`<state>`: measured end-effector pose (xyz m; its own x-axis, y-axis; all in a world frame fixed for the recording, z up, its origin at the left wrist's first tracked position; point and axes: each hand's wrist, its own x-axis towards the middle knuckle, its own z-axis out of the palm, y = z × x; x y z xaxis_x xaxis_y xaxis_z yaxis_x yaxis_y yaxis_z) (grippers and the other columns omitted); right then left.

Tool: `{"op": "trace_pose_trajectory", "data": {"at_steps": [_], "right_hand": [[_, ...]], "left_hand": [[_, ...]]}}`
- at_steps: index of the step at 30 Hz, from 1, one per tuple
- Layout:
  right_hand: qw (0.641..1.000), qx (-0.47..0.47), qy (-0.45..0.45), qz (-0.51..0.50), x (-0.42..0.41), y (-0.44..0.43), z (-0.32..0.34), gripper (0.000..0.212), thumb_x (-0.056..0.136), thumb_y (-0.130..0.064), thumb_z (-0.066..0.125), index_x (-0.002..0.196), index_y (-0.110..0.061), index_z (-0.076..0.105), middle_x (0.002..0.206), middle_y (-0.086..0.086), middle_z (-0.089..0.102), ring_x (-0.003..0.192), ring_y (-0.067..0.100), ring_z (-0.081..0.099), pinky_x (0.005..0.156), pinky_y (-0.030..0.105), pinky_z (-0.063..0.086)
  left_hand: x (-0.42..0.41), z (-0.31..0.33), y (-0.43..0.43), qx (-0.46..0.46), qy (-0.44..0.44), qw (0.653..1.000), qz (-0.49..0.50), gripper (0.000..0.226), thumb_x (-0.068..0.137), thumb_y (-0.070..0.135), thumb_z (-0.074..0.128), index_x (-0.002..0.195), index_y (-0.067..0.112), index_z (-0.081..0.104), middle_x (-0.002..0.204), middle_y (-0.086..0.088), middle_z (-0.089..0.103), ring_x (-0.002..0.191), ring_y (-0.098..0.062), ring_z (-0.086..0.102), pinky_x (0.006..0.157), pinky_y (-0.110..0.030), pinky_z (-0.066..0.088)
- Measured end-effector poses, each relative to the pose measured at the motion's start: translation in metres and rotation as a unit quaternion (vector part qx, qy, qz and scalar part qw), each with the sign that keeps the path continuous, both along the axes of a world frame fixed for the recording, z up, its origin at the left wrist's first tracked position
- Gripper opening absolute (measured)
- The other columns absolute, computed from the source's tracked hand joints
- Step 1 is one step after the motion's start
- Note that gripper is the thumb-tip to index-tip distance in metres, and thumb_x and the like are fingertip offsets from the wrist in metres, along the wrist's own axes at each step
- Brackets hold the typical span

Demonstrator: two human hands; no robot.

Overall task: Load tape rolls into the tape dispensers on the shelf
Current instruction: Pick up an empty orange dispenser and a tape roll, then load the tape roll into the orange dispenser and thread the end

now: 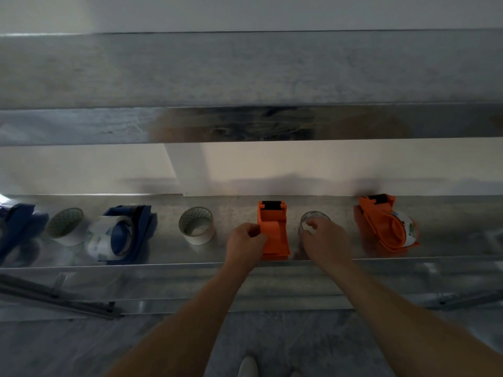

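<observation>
An empty orange tape dispenser (273, 229) stands in the middle of the metal shelf (446, 250). My left hand (245, 244) grips its left side with curled fingers. Just right of it sits a clear tape roll (313, 217), and my right hand (325, 242) curls over its near side and holds it. Further right lies a second orange dispenser (381, 223) with a tape roll in it. A blue dispenser (128, 232) holding a white roll lies at the left.
A loose white tape roll (196, 225) stands left of my left hand, another (65, 227) further left, and a second blue dispenser (16, 227) at the left edge. An upper metal shelf (245, 85) overhangs. A white post (187, 170) stands behind. The floor lies below.
</observation>
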<state>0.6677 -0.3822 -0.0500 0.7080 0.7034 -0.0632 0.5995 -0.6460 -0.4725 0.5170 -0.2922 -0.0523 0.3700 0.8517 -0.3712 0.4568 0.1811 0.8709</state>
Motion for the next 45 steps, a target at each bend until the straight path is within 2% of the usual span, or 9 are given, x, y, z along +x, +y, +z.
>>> {"op": "trace_pose_trajectory", "data": {"at_steps": [5, 14, 18, 24, 29, 36, 39, 43, 45], "right_hand": [[1.000, 0.012, 0.006, -0.005, -0.002, 0.002, 0.002, 0.036, 0.091, -0.028, 0.059, 0.125, -0.018, 0.064, 0.124, 0.002, 0.067, 0.110, 0.019, 0.063, 0.093, 0.032, 0.049], [0.998, 0.046, 0.022, -0.020, -0.006, 0.000, 0.009, 0.027, 0.087, -0.023, 0.060, 0.113, -0.019, 0.067, 0.115, 0.000, 0.069, 0.101, 0.016, 0.064, 0.085, 0.028, 0.048], [0.998, 0.048, 0.024, -0.023, -0.008, -0.004, 0.014, 0.027, 0.089, -0.020, 0.060, 0.115, -0.019, 0.067, 0.117, -0.001, 0.069, 0.104, 0.016, 0.063, 0.087, 0.026, 0.045], [0.997, 0.059, 0.021, -0.046, -0.012, -0.011, 0.019, 0.033, 0.090, -0.021, 0.058, 0.122, -0.017, 0.065, 0.123, 0.002, 0.067, 0.110, 0.020, 0.062, 0.094, 0.030, 0.046], [0.995, 0.080, 0.017, -0.055, -0.012, -0.021, 0.021, 0.028, 0.089, -0.022, 0.058, 0.116, -0.017, 0.068, 0.118, 0.003, 0.069, 0.105, 0.020, 0.062, 0.085, 0.025, 0.041], [0.993, 0.085, 0.017, -0.080, -0.006, -0.046, 0.020, 0.032, 0.095, -0.031, 0.056, 0.122, -0.015, 0.064, 0.119, 0.004, 0.068, 0.106, 0.021, 0.062, 0.092, 0.032, 0.047], [0.990, 0.108, 0.020, -0.092, -0.002, -0.062, 0.021, 0.034, 0.096, -0.036, 0.055, 0.121, -0.015, 0.064, 0.118, 0.003, 0.069, 0.105, 0.020, 0.064, 0.091, 0.034, 0.050], [0.986, 0.130, 0.033, -0.099, 0.009, -0.089, 0.023, 0.039, 0.096, -0.041, 0.055, 0.125, -0.016, 0.063, 0.120, 0.002, 0.069, 0.106, 0.019, 0.064, 0.093, 0.038, 0.051], [0.984, 0.143, 0.036, -0.101, 0.016, -0.104, 0.024, 0.039, 0.096, -0.042, 0.054, 0.124, -0.016, 0.064, 0.118, 0.002, 0.069, 0.106, 0.020, 0.065, 0.093, 0.037, 0.051]], "left_hand": [[0.001, 0.004, 0.003, 0.009, -0.007, 1.000, 0.001, 0.024, 0.089, 0.024, 0.062, 0.113, 0.019, 0.062, 0.104, 0.000, 0.067, 0.090, -0.016, 0.066, 0.079, -0.039, 0.059], [0.006, 0.012, 0.006, 0.045, -0.007, 0.999, -0.009, 0.041, 0.091, 0.027, 0.065, 0.129, 0.017, 0.056, 0.124, -0.004, 0.055, 0.098, -0.017, 0.058, 0.061, -0.022, 0.048], [0.009, 0.017, 0.008, 0.057, -0.022, 0.998, -0.017, 0.038, 0.090, 0.025, 0.066, 0.126, 0.020, 0.055, 0.125, -0.001, 0.051, 0.089, -0.008, 0.051, 0.057, -0.019, 0.041], [0.012, 0.021, 0.010, 0.126, 0.006, 0.992, -0.015, 0.039, 0.083, 0.022, 0.068, 0.122, 0.020, 0.061, 0.125, 0.002, 0.053, 0.099, -0.011, 0.051, 0.072, -0.023, 0.041], [0.018, 0.029, 0.001, 0.186, 0.005, 0.982, -0.027, 0.038, 0.082, 0.017, 0.066, 0.119, 0.017, 0.063, 0.126, 0.002, 0.053, 0.099, -0.009, 0.048, 0.081, -0.023, 0.037], [0.031, 0.034, -0.026, 0.256, -0.011, 0.964, -0.068, 0.033, 0.076, 0.015, 0.066, 0.108, 0.020, 0.064, 0.119, 0.004, 0.054, 0.103, -0.018, 0.056, 0.086, -0.032, 0.050], [0.041, 0.037, -0.040, 0.286, -0.022, 0.954, -0.084, 0.036, 0.074, 0.017, 0.064, 0.110, 0.016, 0.064, 0.117, 0.003, 0.055, 0.105, -0.019, 0.055, 0.089, -0.031, 0.047], [0.057, 0.040, -0.066, 0.311, -0.021, 0.946, -0.086, 0.034, 0.076, 0.013, 0.068, 0.110, 0.013, 0.066, 0.114, -0.001, 0.059, 0.101, -0.014, 0.054, 0.084, -0.007, 0.035], [0.066, 0.043, -0.082, 0.303, -0.036, 0.948, -0.086, 0.032, 0.076, 0.010, 0.069, 0.108, 0.011, 0.066, 0.112, 0.001, 0.056, 0.102, -0.017, 0.056, 0.087, -0.018, 0.042]]}}
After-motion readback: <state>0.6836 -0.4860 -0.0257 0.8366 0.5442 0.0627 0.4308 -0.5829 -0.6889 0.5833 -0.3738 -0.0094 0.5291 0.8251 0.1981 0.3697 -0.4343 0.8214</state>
